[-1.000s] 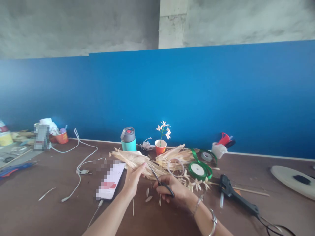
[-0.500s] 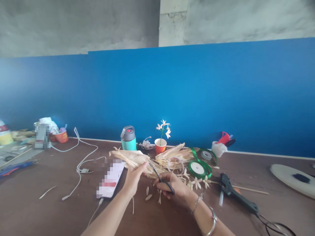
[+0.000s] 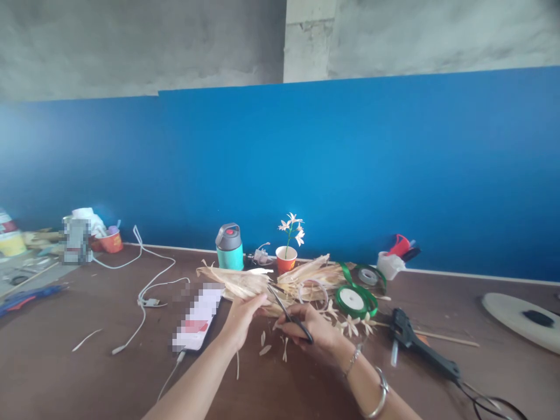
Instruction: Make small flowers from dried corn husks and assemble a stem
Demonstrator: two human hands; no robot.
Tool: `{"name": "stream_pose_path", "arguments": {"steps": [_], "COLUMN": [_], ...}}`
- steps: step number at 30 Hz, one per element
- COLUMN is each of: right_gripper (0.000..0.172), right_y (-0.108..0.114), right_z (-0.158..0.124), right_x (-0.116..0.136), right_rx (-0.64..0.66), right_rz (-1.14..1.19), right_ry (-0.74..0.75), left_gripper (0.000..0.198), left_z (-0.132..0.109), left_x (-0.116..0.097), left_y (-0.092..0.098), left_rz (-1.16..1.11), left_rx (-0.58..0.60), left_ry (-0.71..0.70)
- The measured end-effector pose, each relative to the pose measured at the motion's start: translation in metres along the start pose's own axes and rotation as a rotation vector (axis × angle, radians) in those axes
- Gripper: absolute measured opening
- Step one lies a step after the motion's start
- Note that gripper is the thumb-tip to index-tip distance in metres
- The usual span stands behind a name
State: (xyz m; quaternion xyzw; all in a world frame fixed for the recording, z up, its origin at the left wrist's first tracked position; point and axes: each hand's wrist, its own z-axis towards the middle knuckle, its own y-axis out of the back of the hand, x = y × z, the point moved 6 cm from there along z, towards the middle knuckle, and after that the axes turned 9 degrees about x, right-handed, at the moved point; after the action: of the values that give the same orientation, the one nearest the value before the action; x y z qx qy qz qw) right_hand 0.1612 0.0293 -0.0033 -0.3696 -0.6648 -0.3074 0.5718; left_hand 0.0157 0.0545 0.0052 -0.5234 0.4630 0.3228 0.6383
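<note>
In the head view, the left grip (image 3: 242, 322) is closed on a dry corn husk (image 3: 238, 282), which extends from the fingers forward and to the left, above the counter (image 3: 131, 385). The right grip (image 3: 315, 328) is closed around the handles of the scissors (image 3: 289, 317); their blades point toward the husk, near the left thumb. On the brown counter, a smartphone (image 3: 199, 318) lies left of the hands, and a glue gun (image 3: 422, 345) lies at right. Behind stands a blue partition (image 3: 359, 163), with a grey wall (image 3: 420, 35) above it.
</note>
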Motion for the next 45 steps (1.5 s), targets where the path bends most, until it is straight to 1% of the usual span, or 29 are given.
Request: {"name": "stream_pose_path", "arguments": {"steps": [8, 13, 17, 23, 27, 34, 39, 45], "right_gripper": [0.030, 0.028, 0.028, 0.019, 0.018, 0.017, 0.017, 0.019], "right_y": [0.000, -0.001, -0.002, -0.003, -0.001, 0.000, 0.002, 0.005], "right_z": [0.006, 0.007, 0.004, 0.004, 0.005, 0.004, 0.005, 0.006], "right_x": [-0.004, -0.004, 0.000, 0.004, 0.004, 0.007, 0.003, -0.001], "right_rx": [0.023, 0.037, 0.006, -0.050, -0.073, -0.064, -0.054, -0.050], "right_rz": [-0.012, -0.029, -0.039, -0.060, -0.080, -0.136, -0.149, -0.188], "right_ry": [0.035, 0.055, 0.046, 0.055, 0.050, 0.041, 0.033, 0.049], "left_gripper": [0.027, 0.022, 0.019, 0.020, 0.020, 0.016, 0.017, 0.016], "left_z": [-0.001, -0.003, -0.002, -0.001, -0.001, 0.001, 0.000, 0.000], "left_x": [0.001, -0.001, -0.001, 0.002, 0.002, 0.002, 0.002, 0.001], "left_y": [0.002, 0.000, 0.001, 0.003, 0.004, 0.005, 0.006, 0.006], "left_rz": [0.019, 0.061, 0.080, 0.075, 0.074, 0.098, 0.107, 0.123], "left_rx": [-0.036, -0.041, -0.057, -0.054, -0.066, -0.063, -0.063, -0.024], "left_ry": [-0.003, -0.014, -0.025, -0.030, -0.023, -0.011, 0.007, 0.008]}}
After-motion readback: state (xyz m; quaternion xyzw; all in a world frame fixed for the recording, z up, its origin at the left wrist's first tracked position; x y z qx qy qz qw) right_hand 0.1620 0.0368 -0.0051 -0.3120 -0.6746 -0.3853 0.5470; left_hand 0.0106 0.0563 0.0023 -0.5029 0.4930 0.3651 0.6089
